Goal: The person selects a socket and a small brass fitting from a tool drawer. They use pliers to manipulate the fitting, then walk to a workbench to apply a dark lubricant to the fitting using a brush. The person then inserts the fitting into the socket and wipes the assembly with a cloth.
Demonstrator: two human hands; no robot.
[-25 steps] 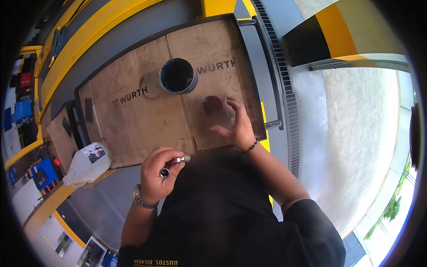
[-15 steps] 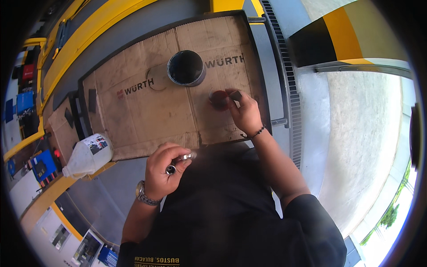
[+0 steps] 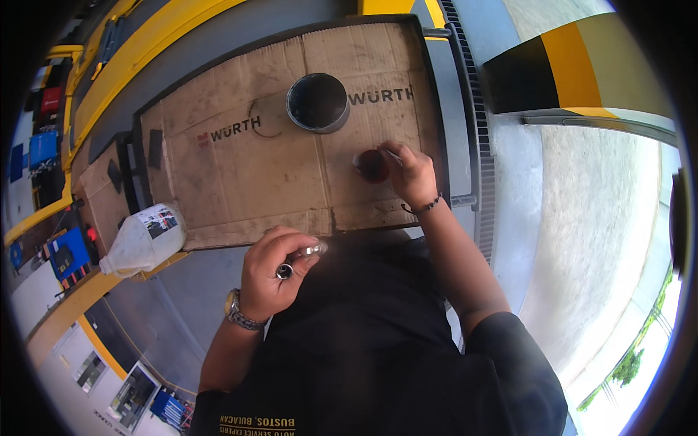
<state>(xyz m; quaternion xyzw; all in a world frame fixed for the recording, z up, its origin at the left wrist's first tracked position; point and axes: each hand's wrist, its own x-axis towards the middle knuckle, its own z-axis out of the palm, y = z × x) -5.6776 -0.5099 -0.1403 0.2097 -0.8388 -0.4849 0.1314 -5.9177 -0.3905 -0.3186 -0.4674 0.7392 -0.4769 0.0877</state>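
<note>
My left hand (image 3: pixel 273 270) is closed around a shiny metal socket (image 3: pixel 284 271), whose round open end faces up. A second small bright metal piece (image 3: pixel 314 249) sticks out between its thumb and forefinger; its kind is unclear. Over the right part of the cardboard, my right hand (image 3: pixel 414 176) pinches a small thin flat piece (image 3: pixel 393 154), mostly hidden by the fingers. Right beside those fingertips stands a small dark red cup (image 3: pixel 372 166), its inside dark. Farther off, a black round tub (image 3: pixel 318 103) stands on the cardboard.
Brown printed cardboard (image 3: pixel 247 174) lines a black-edged tray table in front of me. A whitish plastic jug (image 3: pixel 145 240) lies tilted at its left near corner. A floor grating (image 3: pixel 480 138) and a striped post (image 3: pixel 560 65) are to the right. Yellow frames (image 3: pixel 153 58) stand behind.
The table and its things sit slightly farther right in the picture. The flat piece in my right hand showed a dark face before; now only a pale edge shows. My left hand keeps its grip.
</note>
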